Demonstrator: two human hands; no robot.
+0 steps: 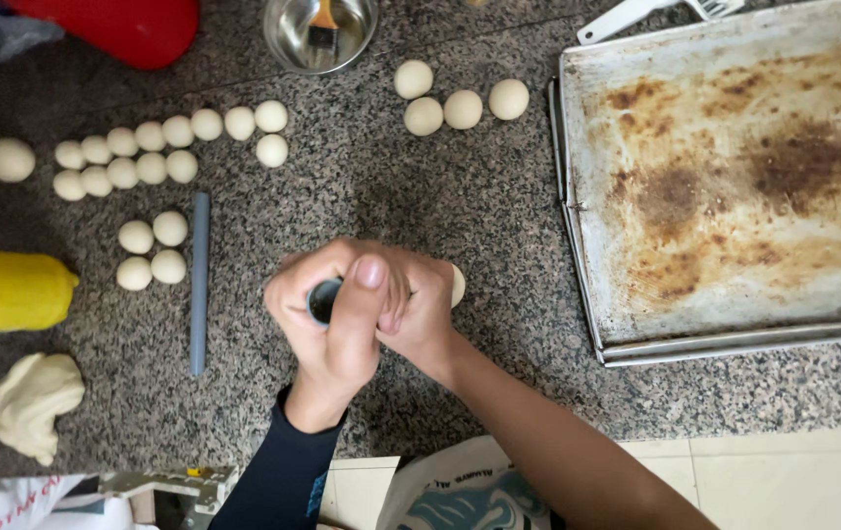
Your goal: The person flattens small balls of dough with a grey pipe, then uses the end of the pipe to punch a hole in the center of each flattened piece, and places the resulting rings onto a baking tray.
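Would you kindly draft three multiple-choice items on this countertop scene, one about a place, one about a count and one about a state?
1. Where does the grey rod lie?
A. On the baking tray
B. On the counter, right of three dough balls
C. Inside the steel bowl

2. How many dough balls sit in the group just left of the baking tray?
A. Four
B. Two
C. Seven

3. What is the tray's state?
A. Full of dough balls
B. Covered with foil
C. Bare and stained brown

Answers:
1 B, the rod lies on the granite beside three balls.
2 A, four balls show there.
3 C, only brown stains show on its surface.
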